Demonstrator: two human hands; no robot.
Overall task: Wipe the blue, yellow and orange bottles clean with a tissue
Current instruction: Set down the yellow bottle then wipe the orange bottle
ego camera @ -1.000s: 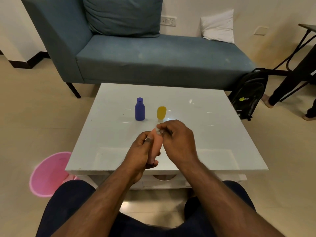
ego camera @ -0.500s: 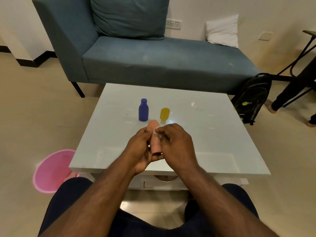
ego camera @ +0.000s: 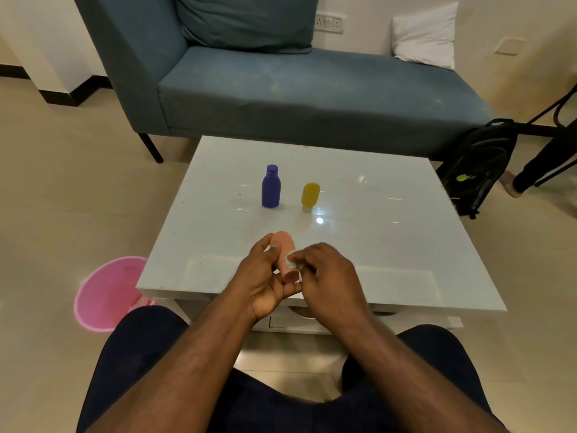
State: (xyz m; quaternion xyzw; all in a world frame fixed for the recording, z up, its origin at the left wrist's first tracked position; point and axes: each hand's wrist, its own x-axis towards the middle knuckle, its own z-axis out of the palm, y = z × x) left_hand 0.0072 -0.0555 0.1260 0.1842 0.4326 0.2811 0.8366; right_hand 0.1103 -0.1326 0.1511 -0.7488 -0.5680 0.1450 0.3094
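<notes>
Head view: left hand [ego camera: 265, 279] wrapped around the lower part of the orange bottle [ego camera: 285, 256], holding it upright and slightly tilted above the near edge of the white table [ego camera: 390, 245]. Right hand [ego camera: 327, 276] closed on a small wad of white tissue [ego camera: 291, 263], pinched between thumb and fingers and pressed against the right side of the orange bottle about midway up. Farther back on the table, blue bottle [ego camera: 270, 186] standing upright with cap on top; just to its right, clearly apart from it, yellow bottle [ego camera: 309, 196] standing on its pale cap, rounded end up. Both well clear of the hands. On the floor left of the table, pink bin [ego camera: 106, 295]. Behind the table, blue sofa [ego camera: 296, 89] with a white pillow [ego camera: 426, 35] at its right end; black backpack [ego camera: 477, 167] leaning on the floor at right. Dark-trousered knees at the bottom of the frame.
</notes>
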